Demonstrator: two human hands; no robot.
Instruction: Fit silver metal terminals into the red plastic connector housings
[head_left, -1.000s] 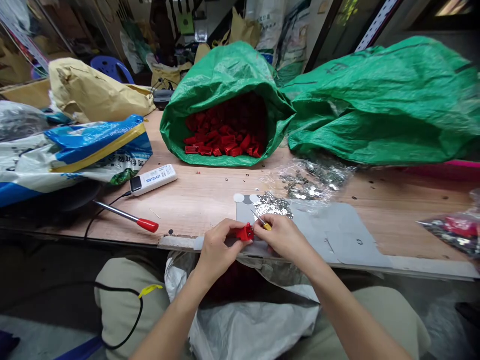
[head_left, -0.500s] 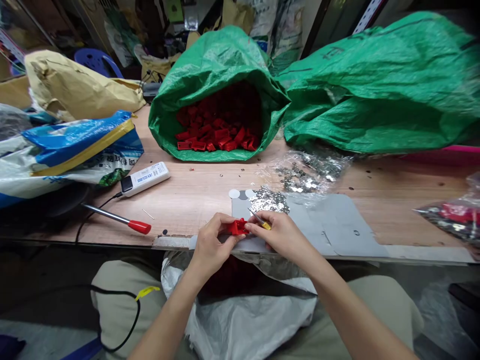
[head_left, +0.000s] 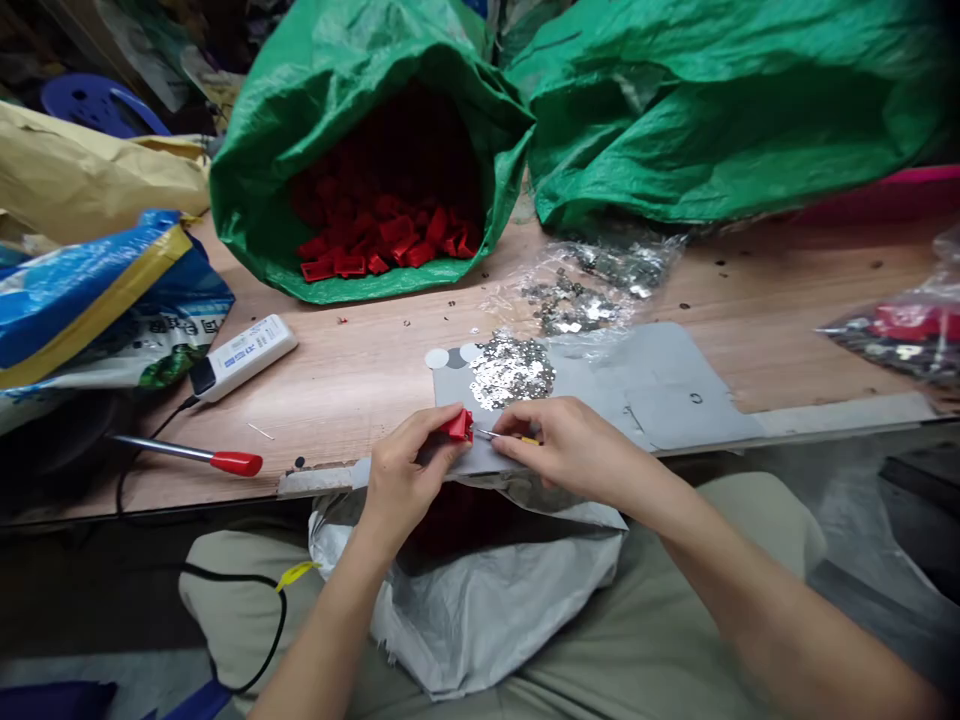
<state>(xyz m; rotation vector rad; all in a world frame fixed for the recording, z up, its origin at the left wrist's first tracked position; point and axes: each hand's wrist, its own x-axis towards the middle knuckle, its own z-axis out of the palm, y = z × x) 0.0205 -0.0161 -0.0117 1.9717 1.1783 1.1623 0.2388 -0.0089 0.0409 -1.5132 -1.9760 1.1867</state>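
Between the thumb and fingers of my left hand [head_left: 409, 460] is a small red plastic part [head_left: 460, 426], held over the table's front edge. My right hand [head_left: 559, 440] grips a thin metal-tipped tool with a yellow handle [head_left: 529, 440]. Its tip points left at the red part, very close to it; whether they touch I cannot tell. Just behind my hands, a pile of small shiny metal pieces [head_left: 514, 372] lies on a grey sheet [head_left: 592, 385]. An open whitish sack [head_left: 510, 620] rests on my lap below.
A green sack [head_left: 262, 220] lies open towards me with many red parts [head_left: 390, 240] inside. Another green sack [head_left: 712, 130] is at the back right. A clear bag of metal pieces [head_left: 585, 290], a white device [head_left: 251, 352] and a red-tipped lever [head_left: 236, 463] are on the table.
The camera view has shifted, so the table sits higher. My right hand has drawn back from the red part and turned the tool so that its tip points at the part.
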